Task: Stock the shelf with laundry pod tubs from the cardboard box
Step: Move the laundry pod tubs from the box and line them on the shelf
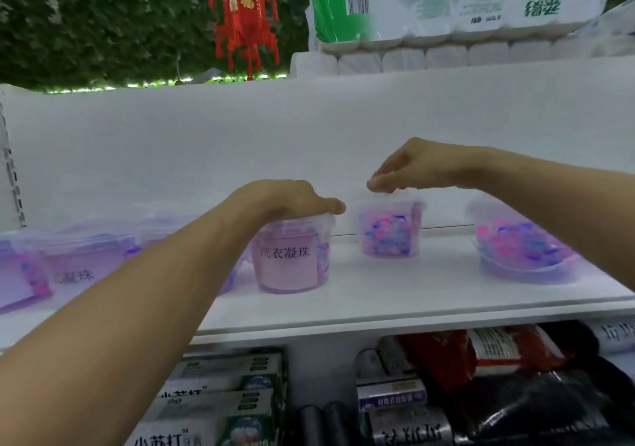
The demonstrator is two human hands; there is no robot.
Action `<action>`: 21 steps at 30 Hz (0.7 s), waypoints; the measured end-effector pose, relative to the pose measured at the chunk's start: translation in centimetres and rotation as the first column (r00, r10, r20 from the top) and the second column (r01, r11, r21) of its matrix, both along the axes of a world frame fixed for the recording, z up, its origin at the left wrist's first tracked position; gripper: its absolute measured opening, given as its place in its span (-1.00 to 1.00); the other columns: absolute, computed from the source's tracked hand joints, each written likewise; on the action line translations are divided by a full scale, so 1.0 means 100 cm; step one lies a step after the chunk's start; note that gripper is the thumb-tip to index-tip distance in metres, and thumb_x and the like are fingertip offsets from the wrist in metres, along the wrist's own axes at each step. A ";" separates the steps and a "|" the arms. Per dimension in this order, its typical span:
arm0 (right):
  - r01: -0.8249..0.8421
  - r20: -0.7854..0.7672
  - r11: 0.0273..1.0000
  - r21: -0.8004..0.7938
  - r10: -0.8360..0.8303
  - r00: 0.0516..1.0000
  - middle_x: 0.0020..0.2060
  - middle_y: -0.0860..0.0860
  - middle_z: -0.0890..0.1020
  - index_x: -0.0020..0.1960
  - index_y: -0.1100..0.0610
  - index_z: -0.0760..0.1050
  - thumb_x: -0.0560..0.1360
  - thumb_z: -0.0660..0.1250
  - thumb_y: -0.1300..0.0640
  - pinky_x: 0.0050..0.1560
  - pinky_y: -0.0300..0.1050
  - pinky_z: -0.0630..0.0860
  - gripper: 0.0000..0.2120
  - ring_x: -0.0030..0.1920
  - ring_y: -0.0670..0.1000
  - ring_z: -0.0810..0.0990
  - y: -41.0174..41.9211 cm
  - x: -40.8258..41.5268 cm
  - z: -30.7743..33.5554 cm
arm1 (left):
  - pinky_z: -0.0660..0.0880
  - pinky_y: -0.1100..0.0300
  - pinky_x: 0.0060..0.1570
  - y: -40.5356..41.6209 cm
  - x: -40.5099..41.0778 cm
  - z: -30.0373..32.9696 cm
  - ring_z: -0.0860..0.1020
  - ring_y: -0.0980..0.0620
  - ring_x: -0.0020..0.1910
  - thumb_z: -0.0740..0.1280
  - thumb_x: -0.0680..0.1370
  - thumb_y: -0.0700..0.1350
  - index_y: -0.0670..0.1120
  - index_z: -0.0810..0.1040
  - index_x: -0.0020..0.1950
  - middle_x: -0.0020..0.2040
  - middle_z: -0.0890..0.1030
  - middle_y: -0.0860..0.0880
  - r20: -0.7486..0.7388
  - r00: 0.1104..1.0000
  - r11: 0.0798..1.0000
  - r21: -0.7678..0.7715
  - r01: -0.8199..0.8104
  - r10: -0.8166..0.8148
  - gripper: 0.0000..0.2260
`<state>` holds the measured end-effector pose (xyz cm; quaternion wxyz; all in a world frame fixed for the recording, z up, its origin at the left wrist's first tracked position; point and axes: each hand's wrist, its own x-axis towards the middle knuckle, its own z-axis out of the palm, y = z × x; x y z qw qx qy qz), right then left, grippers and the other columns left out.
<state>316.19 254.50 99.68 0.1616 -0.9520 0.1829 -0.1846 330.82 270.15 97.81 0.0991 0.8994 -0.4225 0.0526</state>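
Note:
On the white shelf [395, 294] stand several clear tubs of pink and blue laundry pods. My left hand [288, 198] lies palm down on the lid of a tub with a pink label [288, 260], gripping it from above. My right hand [415, 167] pinches the lid of a second tub [390, 229], which stands further back and to the right. Another tub [522, 246] sits at the right end, partly behind my right forearm. More tubs [79, 260] line the left side. The cardboard box is out of view.
A pack of toilet rolls [457, 2] lies on the shelf top above. A red hanging ornament [245, 16] dangles before green foliage. Below the shelf are toothpaste boxes [223, 401] and dark packets [515, 394]. A bare strip of shelf separates the two held tubs.

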 end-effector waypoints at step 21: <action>0.004 -0.029 0.975 -0.224 -0.011 1.000 0.10 -0.12 0.61 0.23 -0.10 0.54 0.39 0.42 0.16 0.12 -0.09 0.49 -0.57 0.08 -0.01 0.55 0.004 0.025 -0.038 | 0.24 -0.02 0.23 0.002 -0.003 -0.003 0.33 -0.12 0.40 0.09 0.55 0.28 -0.01 0.37 0.43 0.48 0.33 -0.06 -0.006 0.999 0.999 0.014 0.048 -0.048 -0.44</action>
